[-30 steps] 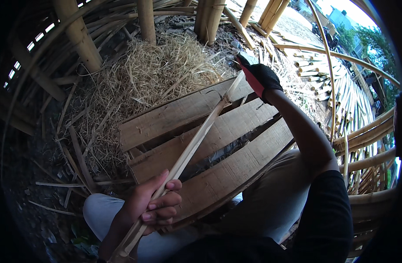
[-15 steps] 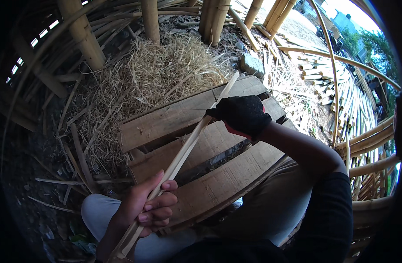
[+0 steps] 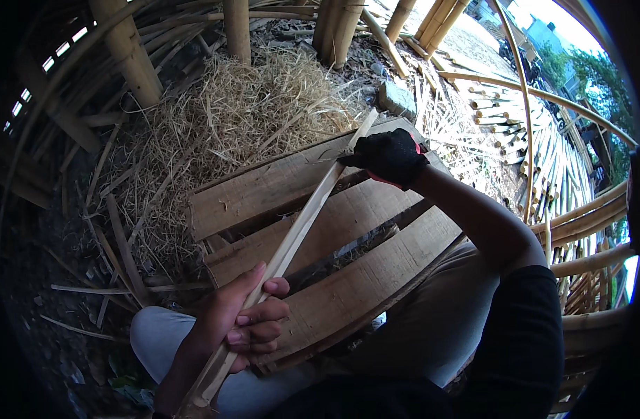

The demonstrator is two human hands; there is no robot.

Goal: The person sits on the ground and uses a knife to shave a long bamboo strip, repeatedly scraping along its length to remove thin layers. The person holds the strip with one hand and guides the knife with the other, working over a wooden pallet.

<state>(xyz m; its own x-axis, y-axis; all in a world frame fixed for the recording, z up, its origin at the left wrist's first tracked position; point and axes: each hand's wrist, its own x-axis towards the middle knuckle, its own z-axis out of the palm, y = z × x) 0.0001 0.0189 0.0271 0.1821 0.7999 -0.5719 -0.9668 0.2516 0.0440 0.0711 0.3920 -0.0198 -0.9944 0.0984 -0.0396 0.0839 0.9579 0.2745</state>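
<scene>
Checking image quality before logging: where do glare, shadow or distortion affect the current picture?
In the head view, glare washes out the sky at upper right; ground at left sinks into deep shadow; fisheye distortion seems to bow the bamboo poles near the right rim; the bamboo strip looks fairly sharp.

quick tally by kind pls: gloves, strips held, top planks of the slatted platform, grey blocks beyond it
Black-and-red glove: 1
Pale strip: 1
Top planks: 3
Grey block: 1
Total: 6
</scene>
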